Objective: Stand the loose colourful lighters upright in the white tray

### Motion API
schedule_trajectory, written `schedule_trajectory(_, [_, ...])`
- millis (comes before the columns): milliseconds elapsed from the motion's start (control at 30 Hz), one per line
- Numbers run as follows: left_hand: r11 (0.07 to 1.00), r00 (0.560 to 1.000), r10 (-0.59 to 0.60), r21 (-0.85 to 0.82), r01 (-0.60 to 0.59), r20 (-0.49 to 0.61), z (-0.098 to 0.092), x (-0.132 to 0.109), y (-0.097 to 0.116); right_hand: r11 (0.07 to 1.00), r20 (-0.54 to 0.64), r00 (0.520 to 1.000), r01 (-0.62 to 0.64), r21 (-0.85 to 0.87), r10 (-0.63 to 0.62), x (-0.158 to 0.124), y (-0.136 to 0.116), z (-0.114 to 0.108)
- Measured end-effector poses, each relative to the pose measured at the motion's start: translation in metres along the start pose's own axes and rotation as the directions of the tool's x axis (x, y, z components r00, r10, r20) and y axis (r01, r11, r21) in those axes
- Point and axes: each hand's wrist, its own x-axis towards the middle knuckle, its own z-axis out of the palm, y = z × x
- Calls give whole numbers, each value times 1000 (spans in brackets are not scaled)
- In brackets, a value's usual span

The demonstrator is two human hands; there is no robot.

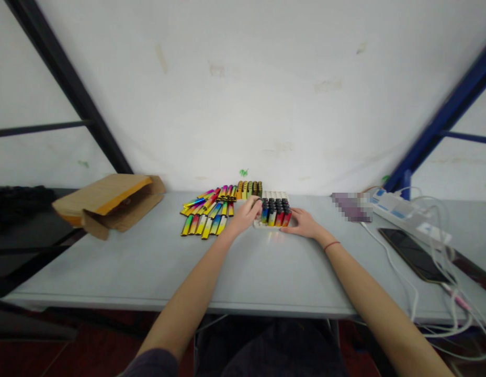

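Observation:
Several upright lighters (280, 216) with black tops and blue, white, yellow and red bodies stand in rows in a white tray (271, 227). At the tray's left side is my left hand (247, 214), its fingers closed by the leftmost lighters; what they pinch, if anything, is hidden. My right hand (303, 223) grips the tray's right side, thumb along the front corner and fingers round the side. Left of the tray lie loose, shiny rainbow-coloured lighter sleeves (206, 226), some in a front row and others heaped behind.
Behind my left hand stands a block of upright yellow-orange pieces (248, 189), beside a white holed rack (276, 195). An open cardboard box (109, 199) lies at left. On the right are a phone (417, 254), a pixelated purple item (351, 207), a power strip (409, 217) and tangled white cables (387, 256).

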Motion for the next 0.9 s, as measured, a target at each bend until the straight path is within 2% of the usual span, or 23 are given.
schedule_trajectory(100, [995, 989, 87, 35, -92, 120, -7, 1, 1, 1000, 1, 1000, 4, -3, -4, 0, 1, 0])
schedule_trajectory(167, [989, 984, 114, 75, -125, 134, -13, 2, 2, 1000, -3, 1000, 4, -5, -4, 0, 1, 0])
schedule_trajectory(367, [995, 989, 72, 56, -79, 130, -20, 3, -3, 1000, 4, 1000, 0, -8, 0, 0, 2, 1])
schedule_trajectory(533, [987, 981, 56, 138, -82, 184, -18, 2, -3, 1000, 12, 1000, -5, -8, 5, 0, 1, 0])
schedule_trajectory(733, [988, 991, 12, 154, -33, 134, -14, -1, 3, 1000, 7, 1000, -12, -10, 13, 0, -1, -1])
schedule_trajectory(900, [983, 994, 57, 167, -72, 95, -6, -2, 3, 1000, -3, 1000, -17, -16, 17, -1, -3, -2])
